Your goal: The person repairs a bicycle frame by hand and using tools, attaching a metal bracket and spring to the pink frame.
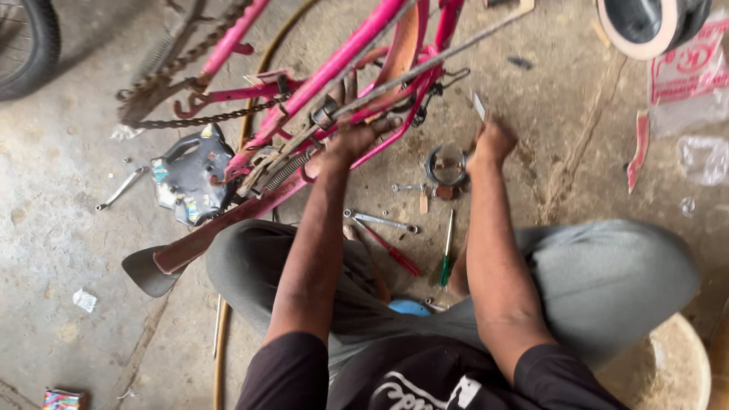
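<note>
Left hand (355,140) grips the pink frame (334,72) tight near the spring. Right hand (492,139) pinches a thin metal tool (478,106) beside it. Best to brace firmly and work slowly.

A rough grey concrete floor (68,228), stained and pitted, is seen throughout. A dark crack (577,152) is traced across it, and everything else can be placed from this crack. Far to its left, in the upper corner, a black tyre (30,45) is stood. Just to its right, red-and-white plastic wrappers (687,68) and clear plastic scraps (702,159) are scattered. Well below it, at the lower right, a pale round basin (676,372) is set. Soft, even daylight is cast everywhere.
</note>
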